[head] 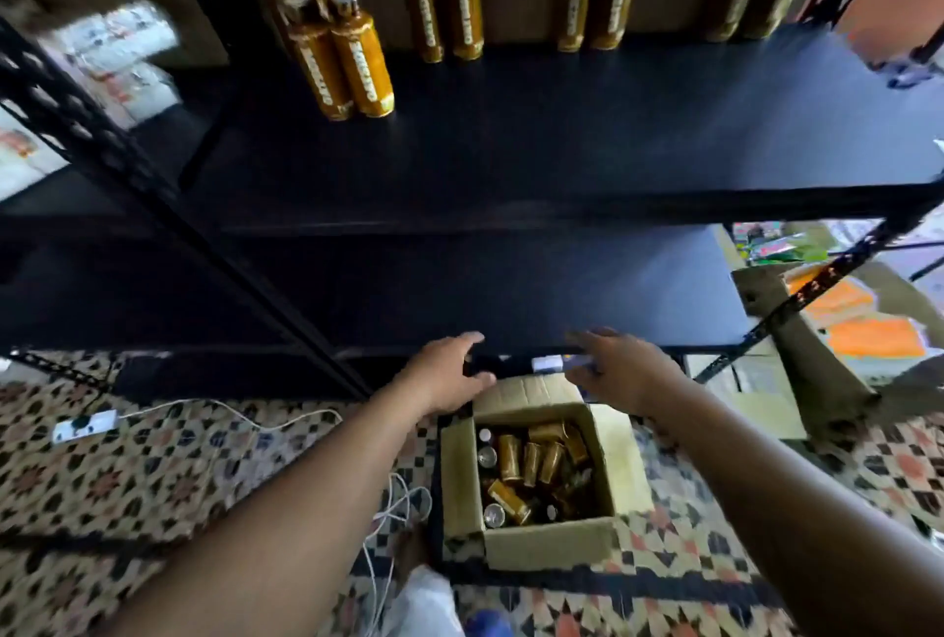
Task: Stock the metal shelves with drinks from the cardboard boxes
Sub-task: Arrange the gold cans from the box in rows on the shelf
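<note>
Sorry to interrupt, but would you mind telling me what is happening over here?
A person is stocking black metal shelves with gold drink bottles. Several bottles already stand along the back of the upper shelf, in pairs and a small cluster. On the patterned floor below sits an open cardboard box with more gold bottles lying jumbled inside. Both hands are empty: the left hand and right hand reach out above the box's far flap, near the lower shelf edge.

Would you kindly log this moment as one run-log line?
left hand: open, empty | right hand: open, empty | open brown cardboard box: holds gold cans | black metal shelf: gold bottles at back
</note>
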